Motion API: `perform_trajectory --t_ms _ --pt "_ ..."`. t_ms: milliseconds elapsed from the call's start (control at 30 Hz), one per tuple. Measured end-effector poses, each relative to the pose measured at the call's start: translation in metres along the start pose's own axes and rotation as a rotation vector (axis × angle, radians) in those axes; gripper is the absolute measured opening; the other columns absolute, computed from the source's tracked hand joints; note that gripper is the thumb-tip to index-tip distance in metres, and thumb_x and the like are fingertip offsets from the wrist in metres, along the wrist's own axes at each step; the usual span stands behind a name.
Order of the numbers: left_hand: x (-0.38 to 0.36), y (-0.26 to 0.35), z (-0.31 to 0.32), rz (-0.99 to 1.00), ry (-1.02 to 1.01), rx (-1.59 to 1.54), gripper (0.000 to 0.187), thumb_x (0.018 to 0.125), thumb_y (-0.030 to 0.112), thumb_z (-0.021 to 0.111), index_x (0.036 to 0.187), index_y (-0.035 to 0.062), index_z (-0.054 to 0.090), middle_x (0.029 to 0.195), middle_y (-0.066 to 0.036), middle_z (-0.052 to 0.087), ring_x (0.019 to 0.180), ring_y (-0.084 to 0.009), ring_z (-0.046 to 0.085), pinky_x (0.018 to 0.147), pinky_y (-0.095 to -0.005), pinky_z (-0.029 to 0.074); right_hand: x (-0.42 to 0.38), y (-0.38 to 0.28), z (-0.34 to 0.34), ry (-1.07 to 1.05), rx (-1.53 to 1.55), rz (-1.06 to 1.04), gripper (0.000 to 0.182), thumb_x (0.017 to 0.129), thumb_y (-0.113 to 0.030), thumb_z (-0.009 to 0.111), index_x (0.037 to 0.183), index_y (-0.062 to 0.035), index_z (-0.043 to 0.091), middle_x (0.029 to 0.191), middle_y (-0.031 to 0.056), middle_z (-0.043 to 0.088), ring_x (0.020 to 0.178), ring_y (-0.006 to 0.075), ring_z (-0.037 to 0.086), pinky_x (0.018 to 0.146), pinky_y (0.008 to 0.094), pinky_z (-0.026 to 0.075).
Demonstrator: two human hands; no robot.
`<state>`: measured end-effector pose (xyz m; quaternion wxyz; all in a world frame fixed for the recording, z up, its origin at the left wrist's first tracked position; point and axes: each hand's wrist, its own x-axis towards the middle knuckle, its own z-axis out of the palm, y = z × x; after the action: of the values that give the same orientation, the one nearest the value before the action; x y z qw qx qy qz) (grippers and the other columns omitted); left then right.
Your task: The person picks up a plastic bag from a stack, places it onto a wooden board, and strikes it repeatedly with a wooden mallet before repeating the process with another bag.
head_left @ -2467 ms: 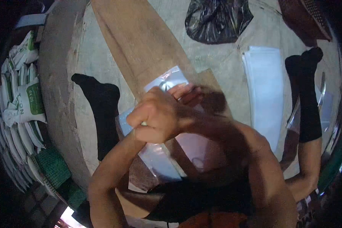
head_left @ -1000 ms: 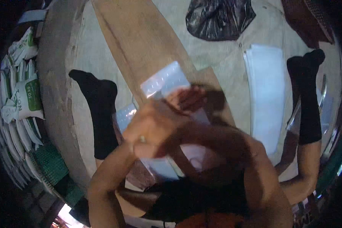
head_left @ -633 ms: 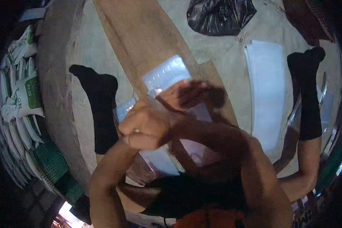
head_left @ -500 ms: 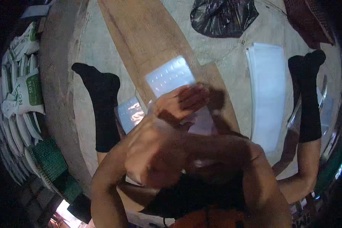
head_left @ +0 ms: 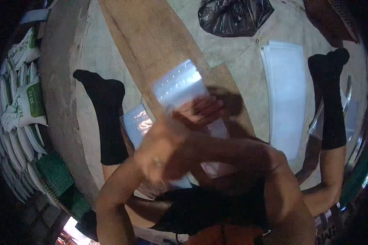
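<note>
On a wooden board (head_left: 151, 36) lies a shiny clear plastic sheet (head_left: 178, 81) with rows of small slits or holes. My left hand (head_left: 204, 108) rests on its lower edge, fingers stretched out and mostly in shadow. Nearer my body, my right hand (head_left: 159, 157) is smeared by motion, so its fingers cannot be made out. My right forearm crosses in front of the left one. Some pale plastic (head_left: 182, 183) shows just below the right hand. A similar perforated plastic sheet (head_left: 137, 122) sits left of the board, partly covered by my arm.
To the right lies a long folded stack of white plastic (head_left: 286, 94). A black plastic bag (head_left: 235, 18) is at the top. My socked feet (head_left: 106, 87) flank the board. Full white sacks (head_left: 24, 106) are piled at the left. Clear plastic (head_left: 351, 118) lies beyond my right leg.
The right hand has shifted slightly down, and pale plastic shows beneath it. My left hand stays by the sheet's lower edge. The whole view has moved a little.
</note>
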<state>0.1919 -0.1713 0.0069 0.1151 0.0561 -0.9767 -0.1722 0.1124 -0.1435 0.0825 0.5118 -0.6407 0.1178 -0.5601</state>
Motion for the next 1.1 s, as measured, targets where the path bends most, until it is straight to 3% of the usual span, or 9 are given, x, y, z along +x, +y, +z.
perform_trajectory --t_ms 1100 --pt "0.001 0.033 -0.023 -0.086 -0.122 -0.063 0.052 0.076 0.026 0.063 0.124 0.0061 0.061 0.136 -0.014 0.053 0.125 -0.0282 0.052 0.107 -0.0454 0.040 -0.031 -0.016 -0.027 0.051 -0.072 0.015 0.017 0.070 -0.015 0.058 0.057 -0.0112 0.047 0.059 0.0098 0.053 0.051 0.0275 0.057 0.050 0.0373 0.044"
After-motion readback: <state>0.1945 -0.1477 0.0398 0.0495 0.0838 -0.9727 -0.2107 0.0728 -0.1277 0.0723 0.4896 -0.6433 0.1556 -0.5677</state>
